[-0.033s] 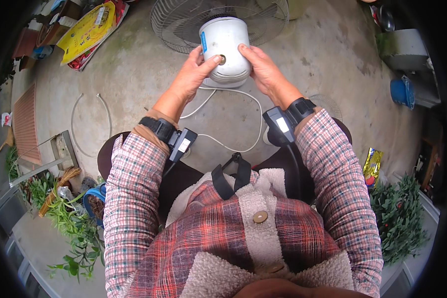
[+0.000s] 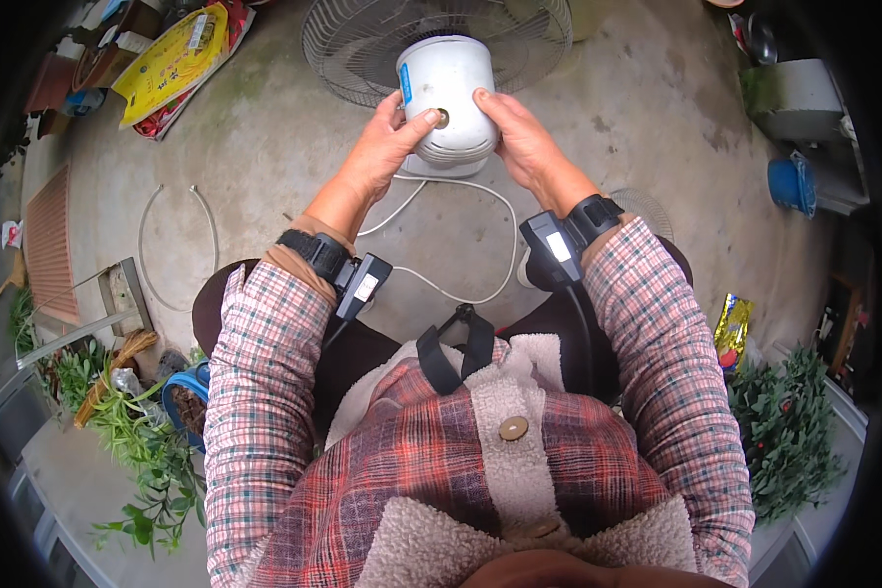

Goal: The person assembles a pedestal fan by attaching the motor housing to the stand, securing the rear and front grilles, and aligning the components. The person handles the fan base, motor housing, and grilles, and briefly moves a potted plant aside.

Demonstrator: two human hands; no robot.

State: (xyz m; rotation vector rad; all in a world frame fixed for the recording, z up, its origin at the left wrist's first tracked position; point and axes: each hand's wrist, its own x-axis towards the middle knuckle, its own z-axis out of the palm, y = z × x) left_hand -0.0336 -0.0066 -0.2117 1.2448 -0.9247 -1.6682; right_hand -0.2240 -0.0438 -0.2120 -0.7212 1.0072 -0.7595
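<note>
Between my two hands is the white rounded motor housing (image 2: 451,78) of an electric fan, with a blue label on its left side and a small round knob or hole low on its face. Beyond it spreads the fan's grey wire grille (image 2: 343,49). My left hand (image 2: 384,147) is closed around the housing's left side, its thumb lying beside the round spot. From the right, my right hand (image 2: 524,142) grips the other side, thumb toward the top. The fingers behind the housing are hidden. A white cord (image 2: 513,225) loops on the floor below it.
A bent pale hose or rod (image 2: 143,245) lies on the concrete to the left. Yellow and red sacks (image 2: 171,73) are at upper left. A loose wire grille (image 2: 647,209) lies by my right wrist. Potted plants (image 2: 789,431) stand at both sides, with a blue container (image 2: 792,184) far right.
The housing, the grille and my hands appear a few pixels further right and lower. My hold on the housing is the same.
</note>
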